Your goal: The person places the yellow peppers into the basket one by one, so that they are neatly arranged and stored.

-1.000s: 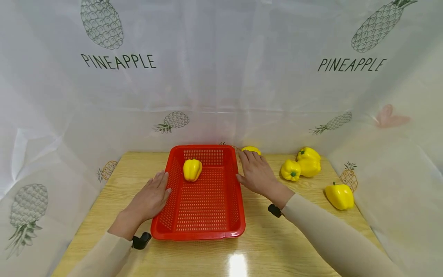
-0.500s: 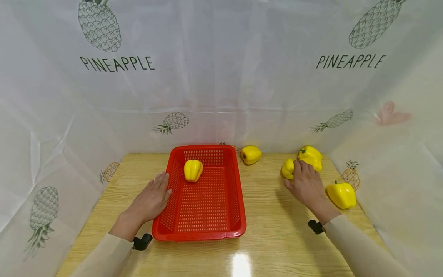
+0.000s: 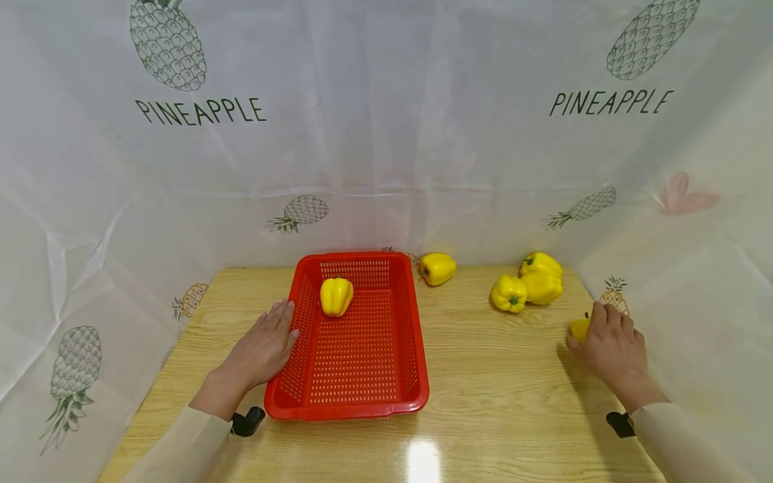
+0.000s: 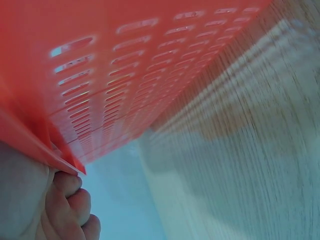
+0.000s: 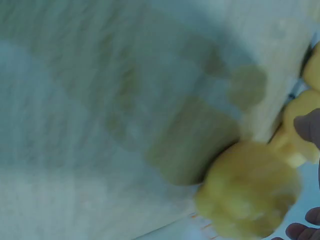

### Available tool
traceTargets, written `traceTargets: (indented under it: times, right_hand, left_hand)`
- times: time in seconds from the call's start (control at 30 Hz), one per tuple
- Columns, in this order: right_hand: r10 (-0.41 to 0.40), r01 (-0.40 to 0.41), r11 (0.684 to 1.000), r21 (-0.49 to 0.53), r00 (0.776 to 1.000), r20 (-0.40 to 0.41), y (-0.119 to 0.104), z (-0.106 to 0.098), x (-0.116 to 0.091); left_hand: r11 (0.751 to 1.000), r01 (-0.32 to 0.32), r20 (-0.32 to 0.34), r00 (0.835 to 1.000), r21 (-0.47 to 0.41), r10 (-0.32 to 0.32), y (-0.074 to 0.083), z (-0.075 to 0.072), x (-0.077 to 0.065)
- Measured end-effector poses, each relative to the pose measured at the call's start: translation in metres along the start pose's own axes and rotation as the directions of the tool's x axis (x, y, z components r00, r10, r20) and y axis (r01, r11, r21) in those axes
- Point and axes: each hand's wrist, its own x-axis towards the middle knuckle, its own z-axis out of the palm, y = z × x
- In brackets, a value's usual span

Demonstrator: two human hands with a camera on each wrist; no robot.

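In the head view a red perforated plastic basket [image 3: 350, 410] stands on the table with one yellow bell pepper [image 3: 336, 297] inside. My left hand [image 3: 260, 349] rests along its left rim with fingers straight; the left wrist view shows the fingers [image 4: 70, 205] beside the basket's rim [image 4: 45, 145]. At the table's right edge my right hand [image 3: 612, 345] is over another yellow bell pepper [image 3: 580, 330], largely hidden beneath it. In the right wrist view, thumb and fingers are spread apart beside that pepper [image 5: 245, 190]; contact cannot be told.
Three yellow bell peppers cluster at the back right, including a front one [image 3: 509, 293] and a rear one [image 3: 540, 263]. Another bell pepper [image 3: 437, 268] lies by the basket's back right corner. White pineapple-print sheeting [image 3: 386, 134] encloses the wooden table [image 3: 483, 402].
My right hand has moved from the basket's right side, across the pepper cluster, to the pepper at the far right. My left hand has stayed on the basket rim.
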Motion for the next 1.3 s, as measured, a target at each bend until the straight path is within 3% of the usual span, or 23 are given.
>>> traceTargets:
  times: [0.3, 0.57, 0.9, 1.1, 1.3]
  right_hand:
    - [0.049, -0.057, 0.996, 0.067, 0.991, 0.126, 0.016, 0.001, -0.010]
    - [0.108, -0.143, 0.980, 0.140, 0.967, 0.231, 0.008, 0.000, -0.011]
    - [0.026, -0.057, 0.987, 0.150, 0.980, 0.198, -0.028, 0.008, -0.017]
    - [-0.055, 0.047, 0.993, 0.109, 0.996, 0.075, -0.063, 0.016, -0.022]
    - [-0.155, 0.156, 0.986, 0.052, 0.988, -0.030, -0.101, 0.023, -0.019]
  left_hand:
    - [1.000, -0.003, 0.013, 1.000, -0.003, 0.003, -0.001, 0.002, 0.001]
    - [1.000, -0.010, 0.004, 1.000, 0.001, 0.010, -0.002, 0.003, 0.000]
    - [1.000, -0.020, -0.013, 1.000, -0.016, 0.020, -0.002, 0.003, -0.001]
    - [1.000, -0.027, -0.023, 0.999, -0.007, 0.027, -0.001, 0.002, -0.002]
    - [1.000, -0.030, -0.025, 0.999, 0.004, 0.030, -0.002, 0.002, -0.002]
